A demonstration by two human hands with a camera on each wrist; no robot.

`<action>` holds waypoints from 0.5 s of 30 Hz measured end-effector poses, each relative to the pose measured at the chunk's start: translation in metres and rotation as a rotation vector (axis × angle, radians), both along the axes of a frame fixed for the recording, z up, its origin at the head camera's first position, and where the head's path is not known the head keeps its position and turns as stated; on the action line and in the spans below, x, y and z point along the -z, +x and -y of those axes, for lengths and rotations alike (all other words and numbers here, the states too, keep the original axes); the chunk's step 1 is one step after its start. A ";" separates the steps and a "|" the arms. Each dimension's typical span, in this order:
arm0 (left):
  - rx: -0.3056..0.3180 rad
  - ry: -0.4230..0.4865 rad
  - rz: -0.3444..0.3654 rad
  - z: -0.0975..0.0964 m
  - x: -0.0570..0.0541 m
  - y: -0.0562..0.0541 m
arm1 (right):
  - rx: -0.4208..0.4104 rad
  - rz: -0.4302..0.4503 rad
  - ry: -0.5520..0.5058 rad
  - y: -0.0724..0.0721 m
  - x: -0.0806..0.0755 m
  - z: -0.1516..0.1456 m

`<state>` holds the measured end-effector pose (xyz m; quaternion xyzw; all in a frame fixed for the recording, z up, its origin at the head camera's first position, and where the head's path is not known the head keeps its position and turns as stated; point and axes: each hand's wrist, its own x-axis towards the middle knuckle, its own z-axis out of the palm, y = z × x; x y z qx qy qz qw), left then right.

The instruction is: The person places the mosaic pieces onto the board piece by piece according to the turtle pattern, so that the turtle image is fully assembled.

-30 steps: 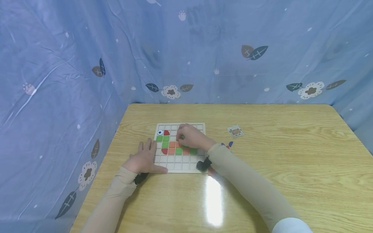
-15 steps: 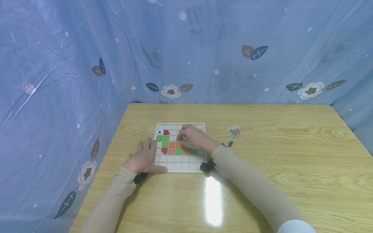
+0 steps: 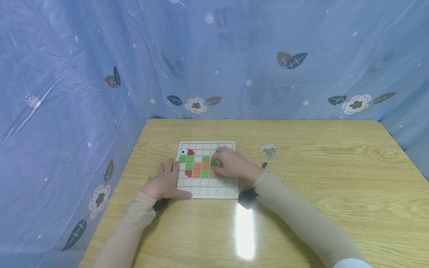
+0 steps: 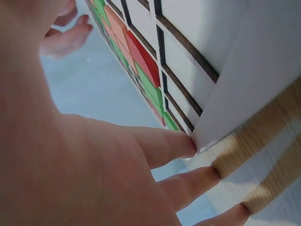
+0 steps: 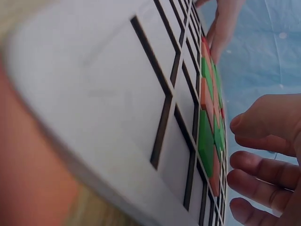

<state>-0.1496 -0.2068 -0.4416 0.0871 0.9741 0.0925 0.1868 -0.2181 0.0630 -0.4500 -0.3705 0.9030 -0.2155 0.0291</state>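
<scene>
A white grid board (image 3: 204, 191) lies on the table, with green, orange and red tiles and a round eye tile (image 3: 183, 152) set in its cells. My left hand (image 3: 165, 183) rests along the board's left side, its straight fingertips on the table at the edge and its thumb at the near edge. Over the right part of the tile pattern is my right hand (image 3: 231, 162), partly hiding the tiles under it. In the right wrist view its fingers (image 5: 256, 162) are loosely bent just off the board, and I see nothing between them. A green tile (image 5: 205, 141) sits close by.
A small printed pattern card (image 3: 270, 150) lies right of the board. A blue half-round piece (image 3: 264, 165) shows beyond the right wrist, with other loose pieces mostly hidden by the arm. Blue curtain (image 3: 214, 74) hangs behind and left of the table.
My right hand has drawn a little to the right, uncovering a green tile in the upper row and more of the orange and green ones. The left hand has stayed still.
</scene>
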 end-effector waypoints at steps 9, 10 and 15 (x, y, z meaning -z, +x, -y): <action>0.004 -0.011 -0.007 0.000 -0.001 0.001 | -0.051 -0.094 -0.023 0.018 -0.001 -0.017; 0.002 -0.011 -0.005 0.000 -0.001 0.001 | -0.053 -0.105 -0.020 0.020 -0.002 -0.019; 0.005 -0.017 -0.013 0.000 -0.001 0.001 | -0.054 -0.121 -0.030 0.035 -0.004 -0.030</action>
